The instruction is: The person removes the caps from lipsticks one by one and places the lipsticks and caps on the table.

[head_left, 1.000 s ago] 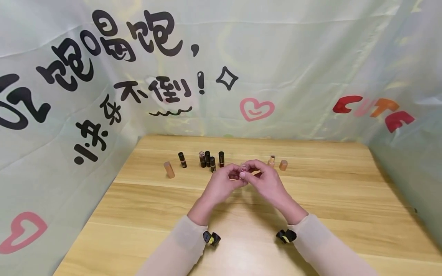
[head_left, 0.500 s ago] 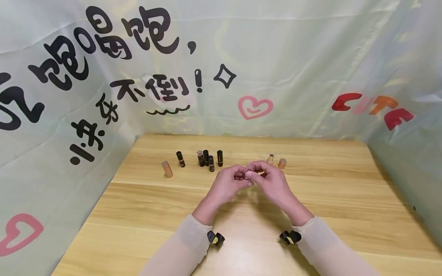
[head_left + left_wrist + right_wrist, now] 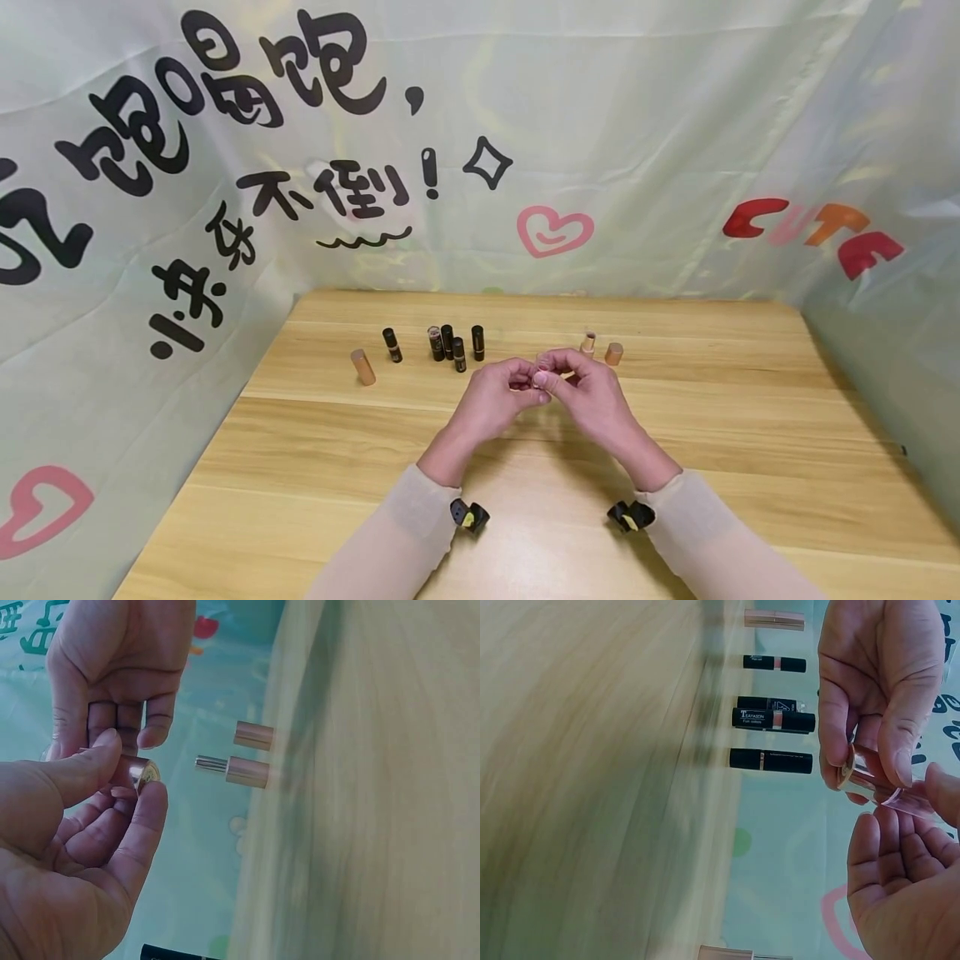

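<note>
Above the middle of the table, my left hand (image 3: 491,402) and right hand (image 3: 591,398) meet around a small lipstick. The left thumb and fingers pinch its shiny rose-gold tube (image 3: 133,772), whose round base faces toward the table. At the other end, a clear plastic cap (image 3: 911,802) lies between my right thumb and fingers, largely covered by them. Whether cap and tube are fully joined cannot be told. Beyond the right hand, an uncapped rose-gold lipstick (image 3: 588,342) stands upright beside a rose-gold cap (image 3: 614,354).
Several black lipsticks (image 3: 459,355) stand upright at the back left, one black lipstick (image 3: 392,345) apart from the cluster. A rose-gold lipstick (image 3: 363,367) stands farthest left. Printed cloth (image 3: 637,150) encloses the wooden table (image 3: 300,467) at the back and sides.
Both hands have shifted slightly right in the head view, still together on the lipstick. The clear cap showed more above the fingers a second ago. The standing lipsticks keep their places.
</note>
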The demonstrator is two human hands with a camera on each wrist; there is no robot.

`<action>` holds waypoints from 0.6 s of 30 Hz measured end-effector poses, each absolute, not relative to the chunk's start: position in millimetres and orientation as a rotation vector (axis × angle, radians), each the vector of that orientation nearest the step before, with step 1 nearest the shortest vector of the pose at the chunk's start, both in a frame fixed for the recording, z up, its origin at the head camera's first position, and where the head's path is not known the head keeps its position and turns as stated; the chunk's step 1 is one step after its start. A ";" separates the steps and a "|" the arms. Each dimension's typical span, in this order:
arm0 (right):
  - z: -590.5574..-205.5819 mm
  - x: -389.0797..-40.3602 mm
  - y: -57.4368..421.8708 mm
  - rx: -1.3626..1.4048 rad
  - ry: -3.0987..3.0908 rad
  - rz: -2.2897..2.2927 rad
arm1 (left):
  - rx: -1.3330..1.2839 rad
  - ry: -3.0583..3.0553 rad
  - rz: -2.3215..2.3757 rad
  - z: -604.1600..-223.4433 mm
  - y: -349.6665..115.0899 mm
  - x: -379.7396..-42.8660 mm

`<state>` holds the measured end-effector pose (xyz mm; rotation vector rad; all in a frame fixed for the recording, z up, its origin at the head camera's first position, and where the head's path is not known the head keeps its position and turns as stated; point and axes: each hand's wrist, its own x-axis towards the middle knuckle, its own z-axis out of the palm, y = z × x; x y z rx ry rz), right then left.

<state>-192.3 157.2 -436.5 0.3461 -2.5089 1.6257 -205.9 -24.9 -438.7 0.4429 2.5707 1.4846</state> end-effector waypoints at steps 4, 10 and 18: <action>-435.0 -191.2 156.2 0.336 -2.505 1.607 | 0.457 2.573 1.479 -437.4 -24.7 -205.5; -434.7 -190.0 155.6 0.319 -2.510 1.569 | 0.485 2.547 1.504 -439.0 -25.1 -204.7; -434.1 -188.5 153.7 0.296 -2.500 1.581 | 0.467 2.516 1.536 -437.9 -25.9 -203.3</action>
